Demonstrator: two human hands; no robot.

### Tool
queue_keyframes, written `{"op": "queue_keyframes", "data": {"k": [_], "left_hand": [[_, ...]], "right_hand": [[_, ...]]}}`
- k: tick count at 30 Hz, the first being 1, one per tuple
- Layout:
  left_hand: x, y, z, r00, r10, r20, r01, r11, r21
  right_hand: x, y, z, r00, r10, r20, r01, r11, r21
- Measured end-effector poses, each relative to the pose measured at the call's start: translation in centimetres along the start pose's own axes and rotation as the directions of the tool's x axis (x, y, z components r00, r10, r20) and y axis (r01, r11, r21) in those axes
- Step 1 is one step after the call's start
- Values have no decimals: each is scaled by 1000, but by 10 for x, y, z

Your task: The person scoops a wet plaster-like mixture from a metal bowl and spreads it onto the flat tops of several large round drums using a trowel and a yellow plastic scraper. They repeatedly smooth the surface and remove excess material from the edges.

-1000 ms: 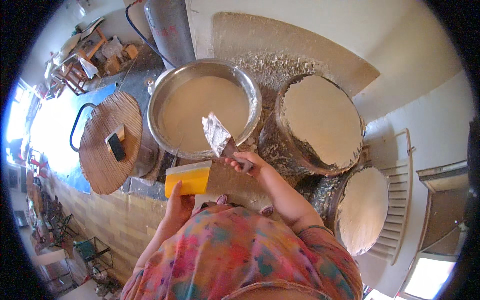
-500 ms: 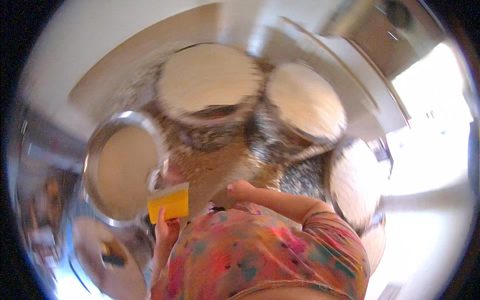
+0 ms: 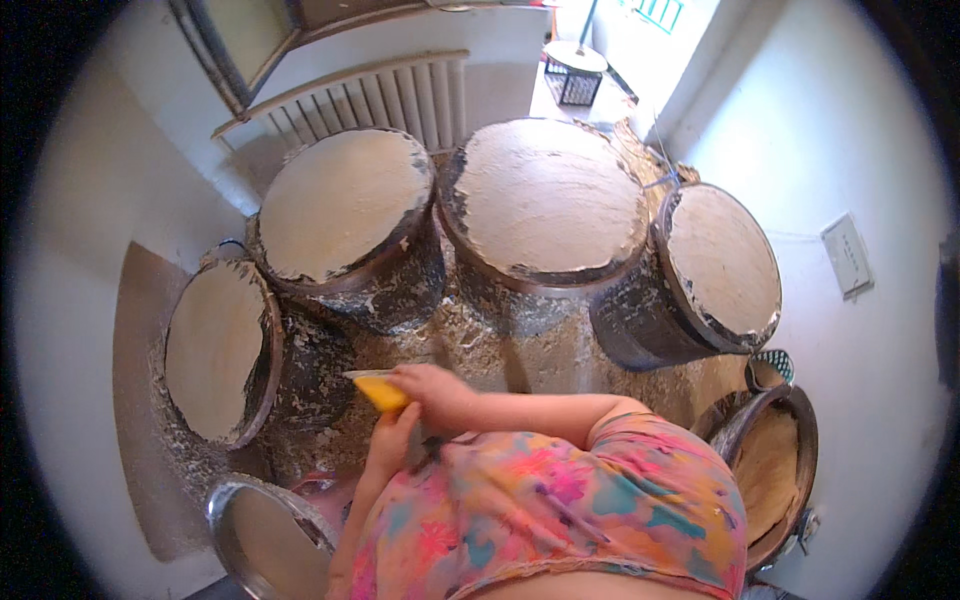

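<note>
Both hands meet low in front of the person: the left hand (image 3: pixel 392 440) holds a yellow scraper (image 3: pixel 380 389) from below, and the right hand (image 3: pixel 432 392) closes over it. Keeping its edge flat should help over the batter-coated drums (image 3: pixel 345 200).

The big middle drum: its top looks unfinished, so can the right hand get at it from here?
Probably yes: the right hand sits just below the middle drum, nothing between them, though it seems to share the yellow scraper.
</note>
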State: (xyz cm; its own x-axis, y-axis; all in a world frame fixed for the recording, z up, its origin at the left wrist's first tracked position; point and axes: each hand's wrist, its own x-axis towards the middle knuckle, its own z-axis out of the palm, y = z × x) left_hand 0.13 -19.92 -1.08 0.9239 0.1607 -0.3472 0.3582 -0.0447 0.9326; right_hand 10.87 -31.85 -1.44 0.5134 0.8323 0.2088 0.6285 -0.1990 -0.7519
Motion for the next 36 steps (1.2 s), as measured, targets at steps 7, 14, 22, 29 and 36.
{"op": "queue_keyframes", "data": {"k": [7,14,22,29,36], "left_hand": [[31,31,69,953,-204,225,262,926,-271],[24,16,74,906,-418,66,408,825,-391],[6,20,60,909,-414,-44,337,793,-508],[4,32,27,921,-362,-146,260,848,-461],[-14,17,-11,898,-347,-271,181,852,-491]], "right_hand": [[-99,151,-109,955,143,-261,-258,834,-487],[-131,227,-127,974,50,-219,-191,695,-693],[-47,234,-79,986,46,-163,-139,763,-632],[52,233,-47,975,67,-212,-186,768,-613],[168,261,-58,989,106,-100,-145,707,-693]]}}
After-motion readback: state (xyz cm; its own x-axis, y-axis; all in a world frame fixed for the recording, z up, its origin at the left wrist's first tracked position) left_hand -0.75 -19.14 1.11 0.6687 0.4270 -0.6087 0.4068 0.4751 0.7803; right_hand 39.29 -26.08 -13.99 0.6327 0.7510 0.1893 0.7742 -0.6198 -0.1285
